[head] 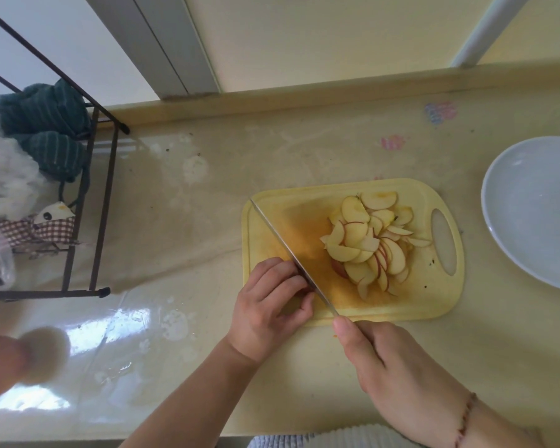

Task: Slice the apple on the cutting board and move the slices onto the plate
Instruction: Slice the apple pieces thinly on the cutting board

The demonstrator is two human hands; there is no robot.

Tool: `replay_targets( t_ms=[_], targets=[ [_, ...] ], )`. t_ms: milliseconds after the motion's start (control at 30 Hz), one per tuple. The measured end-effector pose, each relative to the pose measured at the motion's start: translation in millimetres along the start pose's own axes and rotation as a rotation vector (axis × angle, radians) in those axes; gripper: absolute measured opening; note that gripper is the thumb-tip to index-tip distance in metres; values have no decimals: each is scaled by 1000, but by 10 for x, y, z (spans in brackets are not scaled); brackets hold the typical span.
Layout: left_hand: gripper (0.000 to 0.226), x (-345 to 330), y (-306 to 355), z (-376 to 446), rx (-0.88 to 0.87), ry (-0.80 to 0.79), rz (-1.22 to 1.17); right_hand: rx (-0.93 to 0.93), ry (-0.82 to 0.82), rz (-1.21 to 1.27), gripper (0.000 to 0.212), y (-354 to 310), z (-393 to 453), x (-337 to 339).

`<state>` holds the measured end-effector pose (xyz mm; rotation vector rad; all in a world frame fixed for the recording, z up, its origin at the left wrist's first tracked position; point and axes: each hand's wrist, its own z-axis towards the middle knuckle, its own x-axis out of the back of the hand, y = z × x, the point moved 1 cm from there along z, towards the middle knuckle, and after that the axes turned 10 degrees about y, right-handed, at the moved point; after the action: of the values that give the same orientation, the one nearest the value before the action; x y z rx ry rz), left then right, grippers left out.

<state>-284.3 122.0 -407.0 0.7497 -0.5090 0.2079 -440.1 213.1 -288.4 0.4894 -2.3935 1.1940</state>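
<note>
Frame centre: left hand (272,305) curls over last apple piece (304,291), steadying it against knife (291,253). Right hand (379,354) grips handle. Apple slices (369,240) piled on yellow cutting board (427,286); white plate (530,208) waits at right edge.

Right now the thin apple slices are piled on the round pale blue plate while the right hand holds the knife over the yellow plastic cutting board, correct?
Not quite. The head view shows the thin apple slices piled on the yellow plastic cutting board; the round pale blue plate holds none. The right hand does hold the knife over that board.
</note>
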Motion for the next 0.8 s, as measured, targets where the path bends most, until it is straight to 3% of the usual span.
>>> replay_targets(
  t_ms=[300, 467, 667, 800],
  targets=[
    [17, -8, 3, 7, 4, -9, -4, -4, -15, 40, 48, -43, 201, -99],
    [13, -12, -5, -7, 9, -8, 20, -59, -10, 22, 58, 140, 67, -107],
    [15, 0, 14, -6, 11, -9, 41, 21, -6, 78, 57, 52, 419, -171],
    [15, 20, 24, -6, 6, -21, 41, -70, -31, 130, 60, 153, 473, -58]
  ],
)
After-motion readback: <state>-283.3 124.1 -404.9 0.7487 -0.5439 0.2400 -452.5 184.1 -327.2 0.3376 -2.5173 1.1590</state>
